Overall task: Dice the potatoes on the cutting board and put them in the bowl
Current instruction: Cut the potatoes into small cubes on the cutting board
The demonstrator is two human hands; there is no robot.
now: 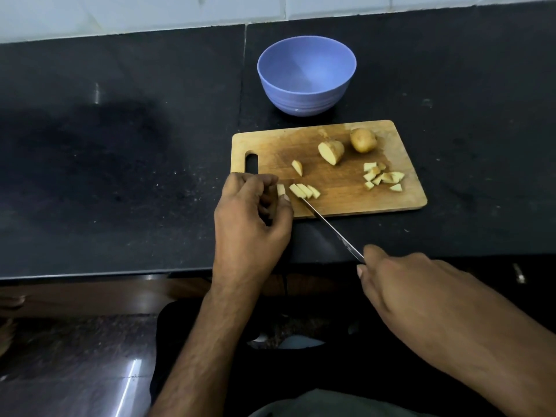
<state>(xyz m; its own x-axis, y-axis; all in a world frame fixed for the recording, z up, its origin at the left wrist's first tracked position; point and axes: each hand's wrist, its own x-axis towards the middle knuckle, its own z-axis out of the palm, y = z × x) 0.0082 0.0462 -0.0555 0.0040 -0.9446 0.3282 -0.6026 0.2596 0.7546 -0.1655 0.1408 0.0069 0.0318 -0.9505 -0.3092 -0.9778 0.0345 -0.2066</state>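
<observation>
The left hand curls its grip around one potato piece at the near left corner of the cutting board, which lies on the black desk. Just right of that grip lie three cut strips, the knife tip touching them; one wedge beyond. Further right: one half potato, one whole potato, a diced pile. The right hand grips the knife's handle. One blue bowl stands beyond the board

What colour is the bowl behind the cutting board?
The bowl is a soft lavender blue, plain inside; the head view shows it.
</observation>
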